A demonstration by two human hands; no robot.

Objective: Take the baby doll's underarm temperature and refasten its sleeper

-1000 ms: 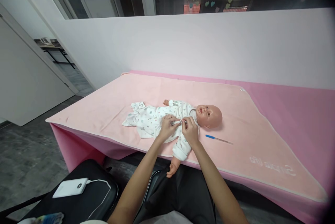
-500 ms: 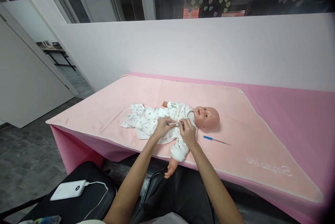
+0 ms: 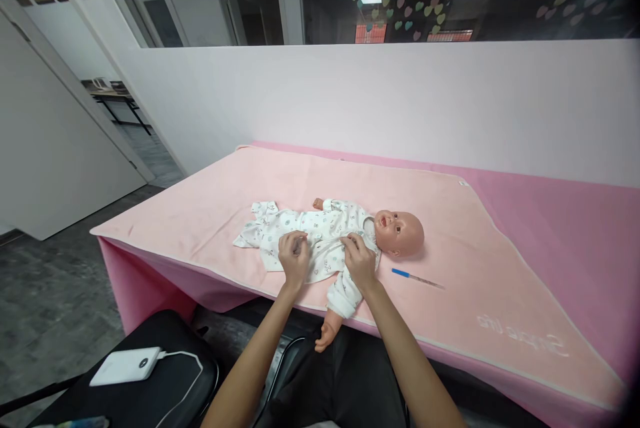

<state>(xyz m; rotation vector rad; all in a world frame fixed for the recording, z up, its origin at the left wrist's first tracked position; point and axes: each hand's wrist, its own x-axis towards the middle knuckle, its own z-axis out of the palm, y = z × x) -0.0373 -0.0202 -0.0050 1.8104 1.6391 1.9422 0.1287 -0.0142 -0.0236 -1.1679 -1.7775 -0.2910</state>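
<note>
A baby doll (image 3: 400,233) lies on its back, head to the right, dressed in a white printed romper (image 3: 285,225). My left hand (image 3: 294,258) is over the romper's lower front, fingers curved and apart from the thumb, with nothing visible between them. At the doll's chest, my right hand (image 3: 359,260) has its fingertips closed on the front edge of the romper. The doll's near hand (image 3: 329,331) hangs past the table edge, while its far hand (image 3: 318,203) rests on the blanket.
A pink blanket (image 3: 450,215) covers much of the pink-draped table. Beside the doll's head lies a thin stick with a blue end (image 3: 400,273), perhaps a thermometer. A white power bank (image 3: 125,367) with a cable sits on a black chair (image 3: 185,341) at left. A white wall stands behind.
My left hand has come away from the romper's chest front and shifted left. The right hand stays near the chest. The view has tilted slightly.
</note>
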